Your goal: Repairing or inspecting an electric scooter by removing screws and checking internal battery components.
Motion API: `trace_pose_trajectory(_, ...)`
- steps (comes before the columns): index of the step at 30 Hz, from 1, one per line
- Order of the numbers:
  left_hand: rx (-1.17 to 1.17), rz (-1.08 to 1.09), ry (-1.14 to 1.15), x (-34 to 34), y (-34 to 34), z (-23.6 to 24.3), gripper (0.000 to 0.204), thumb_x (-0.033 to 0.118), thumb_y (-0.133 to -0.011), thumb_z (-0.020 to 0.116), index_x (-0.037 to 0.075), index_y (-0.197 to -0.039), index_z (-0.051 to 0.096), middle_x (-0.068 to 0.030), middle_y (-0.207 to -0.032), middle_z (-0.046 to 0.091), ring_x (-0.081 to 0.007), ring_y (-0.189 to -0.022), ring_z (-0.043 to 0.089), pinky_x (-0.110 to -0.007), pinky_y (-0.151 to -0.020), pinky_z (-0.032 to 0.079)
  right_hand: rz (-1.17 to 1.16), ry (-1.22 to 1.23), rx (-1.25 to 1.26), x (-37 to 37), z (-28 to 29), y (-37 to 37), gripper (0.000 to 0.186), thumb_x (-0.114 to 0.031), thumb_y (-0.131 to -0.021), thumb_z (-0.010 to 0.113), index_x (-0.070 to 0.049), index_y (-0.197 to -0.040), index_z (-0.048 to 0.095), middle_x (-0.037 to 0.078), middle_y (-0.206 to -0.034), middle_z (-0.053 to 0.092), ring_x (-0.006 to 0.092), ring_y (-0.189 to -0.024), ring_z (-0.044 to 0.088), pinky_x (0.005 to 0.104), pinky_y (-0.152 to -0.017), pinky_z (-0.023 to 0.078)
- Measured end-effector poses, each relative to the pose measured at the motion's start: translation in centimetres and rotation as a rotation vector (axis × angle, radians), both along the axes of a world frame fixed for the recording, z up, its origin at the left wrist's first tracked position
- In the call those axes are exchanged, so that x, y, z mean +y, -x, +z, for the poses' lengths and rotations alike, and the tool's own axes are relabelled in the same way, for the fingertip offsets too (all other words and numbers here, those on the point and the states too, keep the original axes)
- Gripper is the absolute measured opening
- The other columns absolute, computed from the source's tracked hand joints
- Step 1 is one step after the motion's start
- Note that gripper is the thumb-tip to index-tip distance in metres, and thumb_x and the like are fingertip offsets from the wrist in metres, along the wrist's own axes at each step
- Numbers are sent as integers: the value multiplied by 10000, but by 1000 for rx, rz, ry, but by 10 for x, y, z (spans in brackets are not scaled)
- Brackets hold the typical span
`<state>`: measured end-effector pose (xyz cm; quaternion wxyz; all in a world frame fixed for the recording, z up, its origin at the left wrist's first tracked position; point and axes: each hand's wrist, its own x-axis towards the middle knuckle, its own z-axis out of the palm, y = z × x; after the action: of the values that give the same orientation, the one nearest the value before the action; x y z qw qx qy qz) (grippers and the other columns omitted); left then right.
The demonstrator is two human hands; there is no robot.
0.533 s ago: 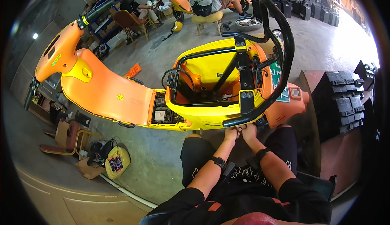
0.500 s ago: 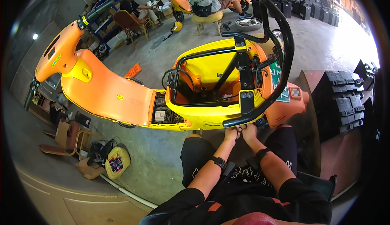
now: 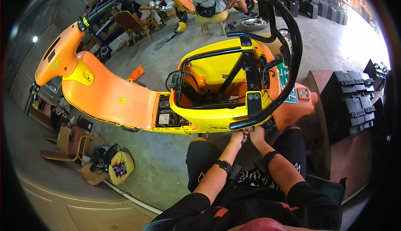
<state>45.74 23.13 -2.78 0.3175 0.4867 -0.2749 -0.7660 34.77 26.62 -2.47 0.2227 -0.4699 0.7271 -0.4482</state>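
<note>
An orange and yellow electric scooter [image 3: 112,93] stands crosswise in front of me, its seat off and the yellow body tub [image 3: 217,115] exposed. A thick black tubular rail [image 3: 297,55] curves over its rear. Below the near end of that rail, at the lower edge of the body, my left hand [image 3: 238,137] and my right hand [image 3: 256,135] are close together. The fingers of both are curled in. Whatever they grip is too small or too hidden under the scooter to make out.
Black battery cases [image 3: 355,101] are stacked at the right, and more line the back right. A brown chair [image 3: 72,147] and a yellow cushion [image 3: 121,167] lie at the left. Farther back, a person sits on a stool [image 3: 212,19] by another scooter; a second person sits on a chair.
My hands stay almost in place at the scooter's lower edge. The view shifts slightly, and the person on the stool in back has moved an arm.
</note>
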Motion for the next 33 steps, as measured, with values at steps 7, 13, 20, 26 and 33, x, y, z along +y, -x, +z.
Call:
trace_pose_trajectory(7, -162, 28, 6, -3, 2, -6, 156, 187, -919, 572, 104, -788, 558, 4, -667, 523, -82, -477, 444, -205, -399, 318, 39, -43, -19, -2, -4, 1, 161, -84, -788, 582, -8, -918, 638, 227, -863, 637, 386, -819, 620, 424, -713, 494)
trace_pose_trajectory(13, -333, 81, 297, 2, 11, -16, 139, 149, -897, 590, 70, -792, 635, -8, -639, 573, -87, -485, 470, -233, -430, 343, 57, -7, -32, 4, 3, 1, 187, -109, -791, 579, -15, -946, 627, 245, -888, 627, 398, -842, 611, 453, -744, 485)
trace_pose_trajectory(20, -715, 63, 673, 6, 19, -31, 140, 131, -862, 613, 10, -824, 673, -99, -719, 679, -159, -671, 650, -309, -638, 484, -12, 92, -38, 4, -26, 10, 176, -118, -811, 588, -40, -963, 628, 236, -872, 630, 397, -842, 611, 437, -725, 487)
trace_pose_trajectory(26, -732, 13, 636, -9, 1, -54, 179, 154, -851, 598, 41, -979, 650, -177, -899, 672, -290, -877, 655, -368, -766, 490, 26, 58, -172, 0, -5, -2, 152, -99, -808, 610, -35, -941, 645, 197, -850, 653, 349, -782, 641, 380, -690, 493)
trace_pose_trajectory(33, -227, 132, 261, 5, 12, -25, 136, 34, -871, 508, 59, -781, 607, -45, -683, 584, -122, -560, 535, -247, -500, 400, 25, 39, -177, 2, -16, 3, 155, -119, -805, 624, -33, -929, 657, 189, -835, 660, 333, -769, 649, 359, -686, 496)
